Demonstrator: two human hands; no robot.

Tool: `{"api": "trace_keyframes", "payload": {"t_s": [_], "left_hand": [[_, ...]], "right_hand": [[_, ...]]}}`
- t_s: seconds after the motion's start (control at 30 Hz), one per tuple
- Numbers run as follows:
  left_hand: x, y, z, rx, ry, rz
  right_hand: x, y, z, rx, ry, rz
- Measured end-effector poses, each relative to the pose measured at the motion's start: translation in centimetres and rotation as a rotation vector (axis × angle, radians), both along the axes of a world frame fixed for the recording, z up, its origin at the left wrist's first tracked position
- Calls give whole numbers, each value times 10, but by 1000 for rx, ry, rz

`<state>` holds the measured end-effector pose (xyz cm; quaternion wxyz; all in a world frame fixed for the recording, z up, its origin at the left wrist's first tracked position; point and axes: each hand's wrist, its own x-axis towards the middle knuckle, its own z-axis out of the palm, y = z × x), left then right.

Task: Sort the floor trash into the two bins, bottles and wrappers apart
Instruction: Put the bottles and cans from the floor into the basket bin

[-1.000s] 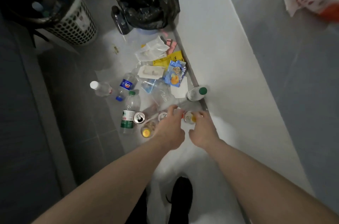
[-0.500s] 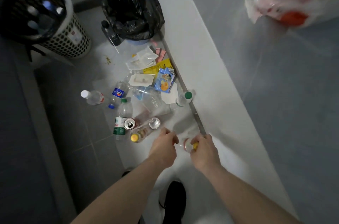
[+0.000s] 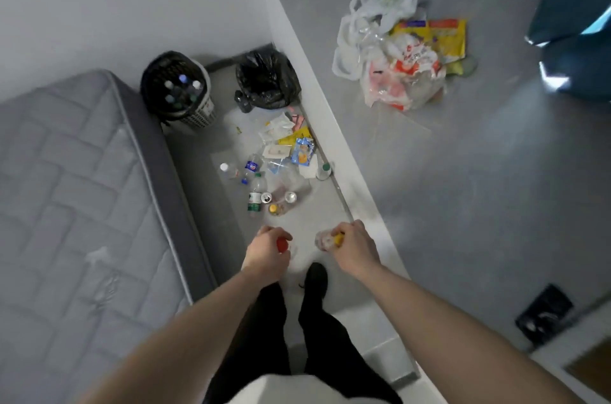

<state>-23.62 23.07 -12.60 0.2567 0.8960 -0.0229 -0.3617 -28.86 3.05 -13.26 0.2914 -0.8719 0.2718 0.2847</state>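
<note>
Bottles fill both hands, red-capped bottle [image 3: 282, 244] gripped in the left hand [image 3: 266, 251] and yellow-capped bottle [image 3: 327, 239] in the right hand [image 3: 355, 248], presumably bound for the perforated basket [image 3: 177, 89], well beyond the floor litter.

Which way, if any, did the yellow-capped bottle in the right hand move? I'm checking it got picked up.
Yes. The yellow-capped bottle, gripped by the right hand, came toward the person, away from the cans it lay beside.
</note>
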Motion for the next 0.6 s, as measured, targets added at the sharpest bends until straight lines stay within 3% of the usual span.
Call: {"api": "trace_keyframes", "payload": {"t_s": [0.23,0.6], "left_hand": [[-33,38,97,17,-168,100],[-2,90,146,27,-327,111]], "right_hand": [[-24,24,85,8,-138,31],[9,62,146,-55,-201,180]]}}
